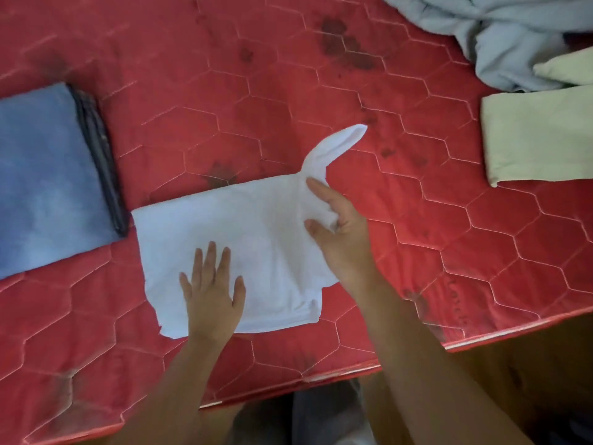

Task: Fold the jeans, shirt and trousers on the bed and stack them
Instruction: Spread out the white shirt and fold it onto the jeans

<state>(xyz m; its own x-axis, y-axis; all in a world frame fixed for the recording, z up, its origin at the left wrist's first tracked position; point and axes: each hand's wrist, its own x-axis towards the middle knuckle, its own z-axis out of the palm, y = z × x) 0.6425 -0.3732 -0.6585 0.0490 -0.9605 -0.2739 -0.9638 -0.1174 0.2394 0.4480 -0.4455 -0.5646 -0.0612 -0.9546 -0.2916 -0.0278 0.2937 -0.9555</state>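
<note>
Red quilted bed (288, 91) fills the head view, stitched in hexagons, with dark stains (346, 46) toward the far side; its near edge runs along the bottom right. White shirt (256, 226) lies at centre near that edge, partly folded into a rough rectangle; one sleeve (340, 141) sticks out from its far right corner and points up and right. Left hand (211, 293) lies flat on the near part of the shirt, fingers straight and spread, pressing the cloth down. Right hand (340, 226) is at the shirt's right edge just below the sleeve; thumb and fingers are closed on a bunched fold of the white fabric. Folded jeans (45, 175), blue, lie at the left, a corner just beside the shirt's left corner; a dark folded cloth (99, 162) shows along their right edge, whether under or beside them I cannot tell. Folded trousers (539, 136), pale green, lie at the right, well apart from the shirt. Crumpled grey-blue cloth (500, 36) sits at the far right corner; another pale green piece (568, 70) rests against it.
</note>
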